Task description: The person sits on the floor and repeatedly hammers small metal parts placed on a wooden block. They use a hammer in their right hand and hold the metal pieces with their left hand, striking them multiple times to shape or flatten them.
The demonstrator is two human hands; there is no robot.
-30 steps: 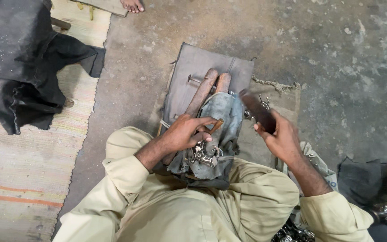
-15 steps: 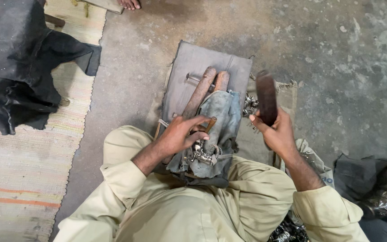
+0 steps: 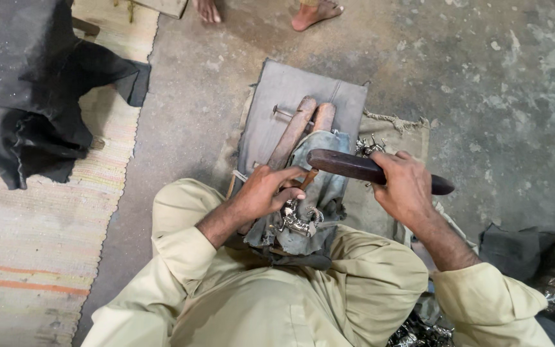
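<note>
From my feed: the right hand (image 3: 406,187) is wrapped tight around a dark brown wooden mallet-like bar (image 3: 374,169), held level just above the work. The left hand (image 3: 266,191) has its fingers curled, pinching a thin wooden-handled tool (image 3: 308,179) down against a small shiny metal fitting (image 3: 295,220). That fitting sits on a blue-grey cloth (image 3: 325,186) draped over two rounded wooden rods (image 3: 298,123) in the lap, over a grey mat (image 3: 290,90) on the concrete floor (image 3: 483,77). Black leather pile (image 3: 27,96) lies on the striped rug (image 3: 27,244) off to the left, and somebody's bare feet (image 3: 316,13) are up top.
</note>
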